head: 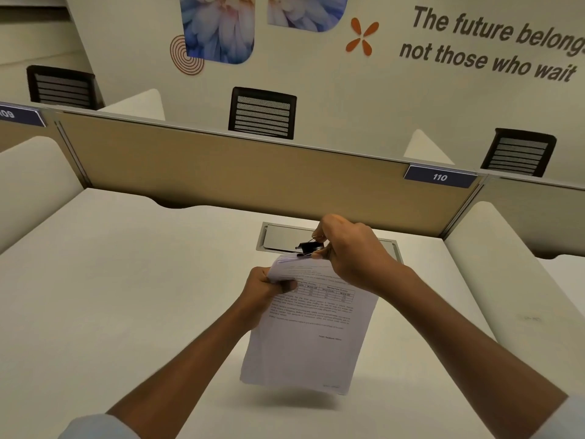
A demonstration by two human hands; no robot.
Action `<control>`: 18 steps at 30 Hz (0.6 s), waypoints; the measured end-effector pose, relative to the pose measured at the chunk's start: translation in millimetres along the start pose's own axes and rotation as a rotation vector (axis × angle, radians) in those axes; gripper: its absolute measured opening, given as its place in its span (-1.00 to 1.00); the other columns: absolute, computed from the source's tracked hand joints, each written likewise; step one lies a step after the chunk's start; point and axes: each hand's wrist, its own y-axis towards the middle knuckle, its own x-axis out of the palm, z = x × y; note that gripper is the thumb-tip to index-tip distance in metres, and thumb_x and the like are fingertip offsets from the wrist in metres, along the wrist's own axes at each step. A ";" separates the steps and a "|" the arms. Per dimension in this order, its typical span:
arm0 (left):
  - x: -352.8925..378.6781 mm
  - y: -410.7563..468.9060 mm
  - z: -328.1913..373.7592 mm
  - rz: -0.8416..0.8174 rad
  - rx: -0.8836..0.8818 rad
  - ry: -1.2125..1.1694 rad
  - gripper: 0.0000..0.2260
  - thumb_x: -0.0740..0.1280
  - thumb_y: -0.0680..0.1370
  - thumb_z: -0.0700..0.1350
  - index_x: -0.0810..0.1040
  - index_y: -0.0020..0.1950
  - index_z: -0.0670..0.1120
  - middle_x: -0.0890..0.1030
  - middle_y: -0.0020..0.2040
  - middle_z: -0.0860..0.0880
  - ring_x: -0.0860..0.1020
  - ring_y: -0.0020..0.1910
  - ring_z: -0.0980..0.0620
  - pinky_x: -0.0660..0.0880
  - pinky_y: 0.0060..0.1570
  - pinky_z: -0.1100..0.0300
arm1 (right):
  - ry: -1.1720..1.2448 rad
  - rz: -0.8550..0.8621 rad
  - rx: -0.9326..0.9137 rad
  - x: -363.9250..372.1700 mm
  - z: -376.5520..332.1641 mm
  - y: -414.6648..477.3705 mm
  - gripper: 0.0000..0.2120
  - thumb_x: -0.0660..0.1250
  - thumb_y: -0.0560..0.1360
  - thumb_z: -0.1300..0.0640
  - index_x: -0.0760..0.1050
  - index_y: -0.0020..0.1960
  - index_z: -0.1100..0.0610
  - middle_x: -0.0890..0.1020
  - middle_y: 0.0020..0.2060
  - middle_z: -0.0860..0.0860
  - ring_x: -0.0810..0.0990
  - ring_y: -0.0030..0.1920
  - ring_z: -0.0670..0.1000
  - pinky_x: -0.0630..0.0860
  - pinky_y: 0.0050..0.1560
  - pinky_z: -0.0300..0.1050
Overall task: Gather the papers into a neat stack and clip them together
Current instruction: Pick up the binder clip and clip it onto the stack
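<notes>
Head view shows your left hand (pixel 264 291) pinching the left edge of the papers (pixel 311 327), held as a stack above the white desk (pixel 126 280), clear of its surface. Your right hand (pixel 351 251) pinches the wire handles of a black binder clip (pixel 308 248) at the stack's far edge, in front of the desk's cable hatch (pixel 285 237).
</notes>
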 end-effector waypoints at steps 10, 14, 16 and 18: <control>-2.3 2.0 2.1 0.001 0.018 -0.007 -0.80 0.39 0.49 -0.25 0.63 0.03 0.02 0.72 -0.20 0.04 0.69 -0.22 -0.02 0.60 -0.28 0.21 | -0.039 0.010 -0.046 -2.3 -2.7 -0.9 -0.82 0.37 0.46 0.19 0.45 0.03 0.18 0.63 -0.07 0.10 0.60 -0.21 0.18 0.55 -0.22 0.11; -3.9 1.4 4.8 0.001 0.020 0.000 -0.80 0.39 0.49 -0.24 0.62 -0.03 0.05 0.72 -0.25 0.09 0.68 -0.26 0.03 0.57 -0.31 0.27 | -0.047 0.002 -0.068 -4.9 -3.8 -1.5 -0.81 0.40 0.45 0.17 0.46 0.02 0.18 0.64 -0.08 0.09 0.60 -0.22 0.20 0.54 -0.25 0.08; -4.0 1.0 5.8 0.003 0.016 0.003 -0.80 0.40 0.49 -0.23 0.61 -0.04 0.08 0.71 -0.26 0.11 0.68 -0.27 0.04 0.58 -0.31 0.27 | -0.056 0.001 -0.073 -5.4 -4.0 -1.9 -0.80 0.40 0.45 0.16 0.46 0.02 0.18 0.64 -0.08 0.08 0.60 -0.22 0.20 0.54 -0.24 0.08; -4.8 1.4 5.0 0.003 0.016 0.010 -0.81 0.40 0.48 -0.23 0.62 -0.04 0.07 0.72 -0.25 0.11 0.68 -0.26 0.03 0.58 -0.30 0.25 | -0.065 -0.004 -0.073 -5.4 -4.6 -2.0 -0.79 0.40 0.45 0.15 0.46 0.03 0.17 0.64 -0.07 0.07 0.60 -0.21 0.19 0.55 -0.23 0.09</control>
